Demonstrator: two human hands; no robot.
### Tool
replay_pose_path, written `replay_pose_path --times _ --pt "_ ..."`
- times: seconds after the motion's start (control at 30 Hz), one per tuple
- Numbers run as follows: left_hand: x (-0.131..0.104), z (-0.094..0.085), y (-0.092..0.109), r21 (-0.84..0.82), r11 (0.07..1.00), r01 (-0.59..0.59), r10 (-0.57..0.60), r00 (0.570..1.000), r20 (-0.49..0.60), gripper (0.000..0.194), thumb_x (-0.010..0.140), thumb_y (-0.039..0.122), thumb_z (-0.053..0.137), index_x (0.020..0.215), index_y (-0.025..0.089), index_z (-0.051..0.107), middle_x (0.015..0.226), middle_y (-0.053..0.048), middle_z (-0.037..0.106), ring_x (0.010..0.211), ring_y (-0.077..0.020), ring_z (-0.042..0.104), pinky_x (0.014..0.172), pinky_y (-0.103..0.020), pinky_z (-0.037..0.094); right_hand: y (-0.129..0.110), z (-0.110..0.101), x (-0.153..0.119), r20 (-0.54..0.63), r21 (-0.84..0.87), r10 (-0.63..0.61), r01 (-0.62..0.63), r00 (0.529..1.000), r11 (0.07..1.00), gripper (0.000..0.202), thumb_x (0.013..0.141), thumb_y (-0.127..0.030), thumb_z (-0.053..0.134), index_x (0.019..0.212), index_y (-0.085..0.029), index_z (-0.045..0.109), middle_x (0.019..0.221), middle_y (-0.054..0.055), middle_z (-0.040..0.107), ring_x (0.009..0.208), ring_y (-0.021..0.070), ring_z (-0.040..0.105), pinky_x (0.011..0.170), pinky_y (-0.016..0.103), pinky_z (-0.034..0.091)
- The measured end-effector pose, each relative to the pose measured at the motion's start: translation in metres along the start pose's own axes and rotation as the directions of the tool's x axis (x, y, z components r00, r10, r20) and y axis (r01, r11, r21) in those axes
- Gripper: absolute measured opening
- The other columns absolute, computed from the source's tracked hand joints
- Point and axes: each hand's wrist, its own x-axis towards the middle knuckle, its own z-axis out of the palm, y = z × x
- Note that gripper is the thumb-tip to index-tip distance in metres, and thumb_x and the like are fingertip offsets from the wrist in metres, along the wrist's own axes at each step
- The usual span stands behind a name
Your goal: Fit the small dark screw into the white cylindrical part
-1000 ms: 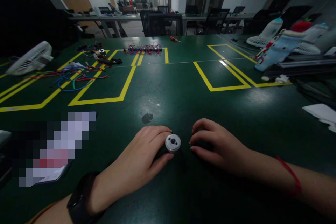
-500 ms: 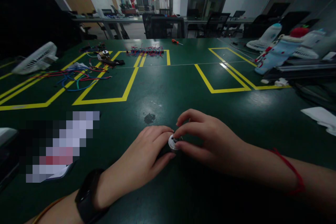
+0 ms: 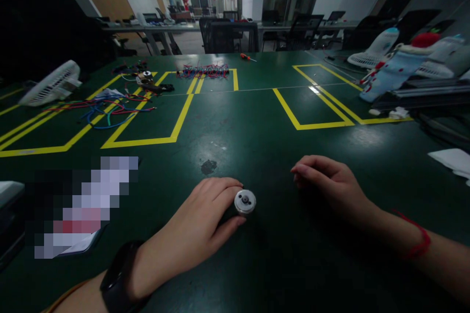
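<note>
A small round metal motor [image 3: 245, 200] with a pale silver top and a dark centre shaft stands near the middle front of the green table. My left hand [image 3: 211, 215] is wrapped round its left side, thumb in front and fingers behind. To the right, apart from the motor, my right hand [image 3: 326, 181] is raised with its fingers curled and pressed together. Its fingertips are partly hidden, and whether a small thing is between them I cannot make out.
Loose coloured wires [image 3: 110, 107] and a white fan [image 3: 55, 83] lie at the left. A screwdriver [image 3: 246, 57] and a wire bundle [image 3: 205, 71] are at the back. A blue snowman-like pouch [image 3: 389, 71] stands right, beside dark metal bars [image 3: 422, 100].
My right hand has left the motor's top and moved right, its fingers drawn together. The motor's top now shows fully. My left hand has stayed round the motor.
</note>
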Motion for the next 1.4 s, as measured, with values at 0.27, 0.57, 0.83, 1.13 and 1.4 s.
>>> replay_pose_path --times 0.27,0.57,0.83,1.13,1.4 --pt "-0.001 -0.001 -0.002 0.011 1.0 0.002 -0.002 1.0 0.011 0.033 0.091 0.021 0.057 0.123 0.025 0.048 0.129 -0.006 0.051 0.118 -0.0254 0.047 0.101 -0.045 0.041 -0.004 0.003 -0.002 0.07 -0.11 -0.045 0.053 0.997 0.993 0.019 0.089 -0.039 0.061 0.085 -0.021 0.066 0.077 0.0 0.06 0.067 0.0137 0.055 0.057 0.024 0.044" --pt "0.0 0.001 -0.002 0.019 1.0 -0.005 0.005 1.0 -0.002 0.033 0.091 0.023 0.057 0.123 0.025 0.048 0.129 -0.008 0.052 0.118 -0.027 0.048 0.1 -0.047 0.041 -0.004 0.002 -0.004 0.087 -0.138 -0.053 0.065 0.995 0.988 0.019 0.089 -0.038 0.059 0.086 -0.021 0.065 0.077 0.0 0.06 0.065 0.0137 0.055 0.055 0.024 0.043" --pt "0.0 0.002 -0.003 0.038 0.999 -0.007 0.007 1.0 -0.009 0.033 0.09 0.022 0.058 0.121 0.024 0.048 0.129 -0.006 0.051 0.118 -0.025 0.046 0.103 -0.045 0.038 -0.011 0.007 0.009 0.358 -0.392 -0.162 0.306 0.92 0.868 0.011 0.088 -0.025 0.059 0.091 -0.02 0.069 0.09 0.004 0.064 0.081 0.0176 0.06 0.072 0.031 0.048" --pt "0.002 -0.001 0.001 0.021 1.0 -0.013 0.013 1.0 -0.002 0.029 0.091 0.022 0.057 0.118 0.023 0.048 0.127 -0.006 0.051 0.117 -0.024 0.047 0.101 -0.042 0.038 -0.048 0.041 0.008 0.378 -0.426 -0.418 0.556 0.826 0.714 0.013 0.084 -0.027 0.067 0.095 -0.021 0.071 0.108 0.007 0.062 0.099 0.0208 0.057 0.088 0.036 0.043" --pt "0.001 0.0 0.001 0.019 1.0 -0.007 0.007 1.0 -0.004 0.031 0.089 0.02 0.059 0.118 0.024 0.048 0.127 -0.005 0.051 0.117 -0.0228 0.046 0.102 -0.04 0.037 -0.056 0.05 0.009 0.357 -0.444 -0.508 0.621 0.784 0.646 0.006 0.086 -0.024 0.064 0.088 -0.019 0.067 0.105 0.006 0.063 0.099 0.0211 0.056 0.087 0.037 0.04"
